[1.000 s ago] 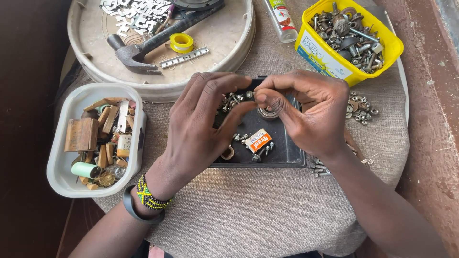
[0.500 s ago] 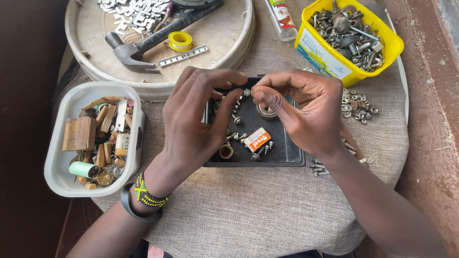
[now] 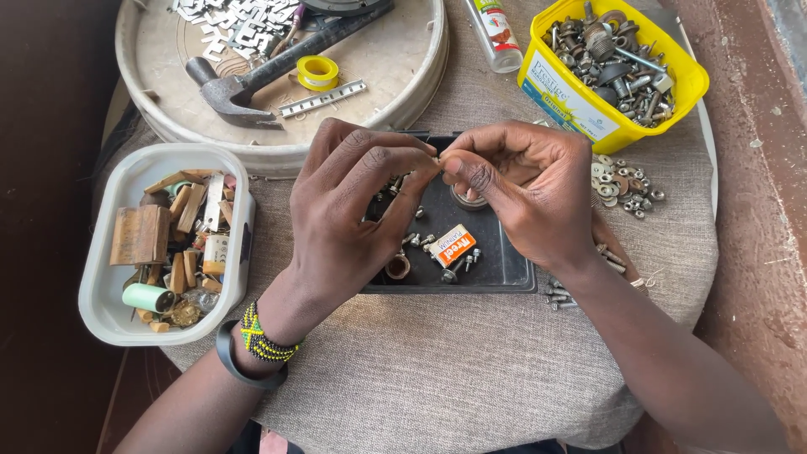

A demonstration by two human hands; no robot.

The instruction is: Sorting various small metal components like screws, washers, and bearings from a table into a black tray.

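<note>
Tiny metal part (image 3: 438, 159) pinched btwn fingertips of both hands, held above black tray (image 3: 504, 273); part too small to ID. Left hand (image 3: 353, 210) & right hand (image 3: 525, 189) both closed on it, tips touching. Tray holds screws, small orange packet (image 3: 451, 245). Left: white tub (image 3: 105, 294) w/ wood bits. Upper right: yellow tub (image 3: 580, 109) of bolts. Behind: round tray (image 3: 403, 59) w/ hammer (image 3: 252, 80), yellow tape roll (image 3: 318, 72). All on cloth-covered counter (image 3: 437, 370).

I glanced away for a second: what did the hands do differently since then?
The right hand no longer shows the metal ring it held up earlier. Both hands' fingertips now pinch together at one tiny piece above the black tray, left hand meeting right. Tubs and hammer stayed put.
</note>
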